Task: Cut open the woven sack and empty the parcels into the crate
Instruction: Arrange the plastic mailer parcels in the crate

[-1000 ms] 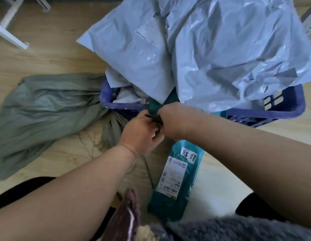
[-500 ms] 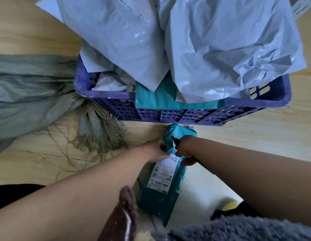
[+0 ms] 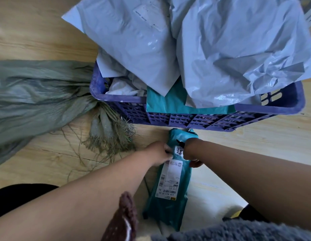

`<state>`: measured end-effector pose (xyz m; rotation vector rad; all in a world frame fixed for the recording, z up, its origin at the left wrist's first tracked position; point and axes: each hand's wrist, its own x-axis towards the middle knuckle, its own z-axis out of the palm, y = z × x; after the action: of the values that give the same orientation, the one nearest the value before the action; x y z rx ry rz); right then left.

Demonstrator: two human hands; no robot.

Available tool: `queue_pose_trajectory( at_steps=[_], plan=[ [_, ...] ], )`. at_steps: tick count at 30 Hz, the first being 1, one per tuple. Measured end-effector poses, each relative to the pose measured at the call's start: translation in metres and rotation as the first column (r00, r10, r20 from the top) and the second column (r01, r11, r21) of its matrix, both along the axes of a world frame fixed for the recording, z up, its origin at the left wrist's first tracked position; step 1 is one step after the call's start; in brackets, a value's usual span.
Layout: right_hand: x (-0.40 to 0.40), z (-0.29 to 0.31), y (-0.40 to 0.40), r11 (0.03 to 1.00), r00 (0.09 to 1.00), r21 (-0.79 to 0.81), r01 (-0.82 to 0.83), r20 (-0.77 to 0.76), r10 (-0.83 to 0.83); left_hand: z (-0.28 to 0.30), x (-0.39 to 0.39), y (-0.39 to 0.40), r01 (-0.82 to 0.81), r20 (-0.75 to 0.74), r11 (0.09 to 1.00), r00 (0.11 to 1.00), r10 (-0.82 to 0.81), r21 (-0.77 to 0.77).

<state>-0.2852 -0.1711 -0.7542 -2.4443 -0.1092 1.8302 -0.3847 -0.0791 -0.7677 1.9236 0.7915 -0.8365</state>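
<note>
Both hands, left hand (image 3: 159,154) and right hand (image 3: 192,152), grip the teal parcel (image 3: 170,185), fingers mostly hidden underneath.

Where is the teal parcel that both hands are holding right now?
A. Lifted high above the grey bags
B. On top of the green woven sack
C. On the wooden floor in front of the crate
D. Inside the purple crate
C: the teal parcel lies on the wooden floor just in front of the purple crate, gripped by the left hand and right hand.
</note>
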Motion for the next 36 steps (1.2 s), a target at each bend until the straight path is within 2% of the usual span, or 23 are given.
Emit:
queue_pose_trajectory(
  at_steps=[2, 4, 6, 8, 10, 13, 15, 19, 24, 27, 31, 33, 36],
  plan=[
    [0.002, 0.0, -0.002, 0.998, 0.999, 0.053, -0.039, 0.028, 0.038, 0.003, -0.003, 0.0, -0.046, 0.043, 0.995, 0.998, 0.042, 0.093],
    [0.0, -0.002, -0.002, 0.997, 0.998, 0.045, -0.059, 0.001, 0.06, 0.005, -0.003, 0.001, -0.157, 0.117, 0.969, 0.984, 0.137, 0.19],
    [-0.001, -0.005, 0.005, 0.997, 0.998, 0.064, -0.052, -0.028, 0.054, 0.01, 0.0, 0.004, -0.25, 0.115, 0.94, 0.967, 0.229, 0.232],
    [-0.001, -0.006, 0.01, 0.993, 0.998, 0.115, -0.037, -0.045, 0.043, 0.016, 0.003, 0.009, -0.318, -0.004, 0.926, 0.945, 0.326, 0.202],
    [-0.002, -0.002, 0.015, 0.987, 0.998, 0.163, -0.015, -0.063, 0.025, 0.022, 0.0, 0.015, -0.417, -0.159, 0.904, 0.89, 0.427, 0.093],
    [-0.006, 0.01, 0.024, 0.968, 0.995, 0.252, -0.011, -0.089, 0.034, 0.04, -0.011, 0.025, -0.433, -0.35, 0.901, 0.848, 0.399, -0.023],
    [-0.011, 0.021, 0.033, 0.943, 0.993, 0.331, -0.038, -0.093, 0.073, 0.056, -0.017, 0.035, -0.408, -0.409, 0.913, 0.836, 0.365, -0.02],
    [-0.026, 0.045, 0.051, 0.847, 0.989, 0.519, -0.115, -0.024, 0.149, 0.093, -0.03, 0.065, -0.498, -0.423, 0.867, 0.78, 0.462, 0.028],
    [-0.048, 0.079, 0.076, 0.635, 0.99, 0.762, -0.126, 0.057, 0.127, 0.152, -0.057, 0.088, -0.577, -0.307, 0.816, 0.769, 0.561, 0.047],
    [-0.058, 0.095, 0.087, 0.585, 0.996, 0.811, 0.002, -0.055, 0.073, 0.186, -0.071, 0.095, -0.583, -0.187, 0.811, 0.793, 0.58, 0.042],
    [-0.066, 0.112, 0.092, 0.528, 0.97, 0.825, 0.2, -0.243, 0.012, 0.225, -0.077, 0.103, -0.492, -0.066, 0.863, 0.863, 0.5, 0.111],
    [-0.062, 0.126, 0.096, 0.45, 0.952, 0.845, 0.291, -0.303, -0.047, 0.247, -0.075, 0.106, -0.48, 0.009, 0.869, 0.876, 0.483, 0.117],
    [-0.045, 0.158, 0.101, 0.284, 0.925, 0.88, 0.38, -0.356, -0.135, 0.276, -0.067, 0.115, -0.513, 0.198, 0.853, 0.85, 0.488, 0.098]
  ],
)
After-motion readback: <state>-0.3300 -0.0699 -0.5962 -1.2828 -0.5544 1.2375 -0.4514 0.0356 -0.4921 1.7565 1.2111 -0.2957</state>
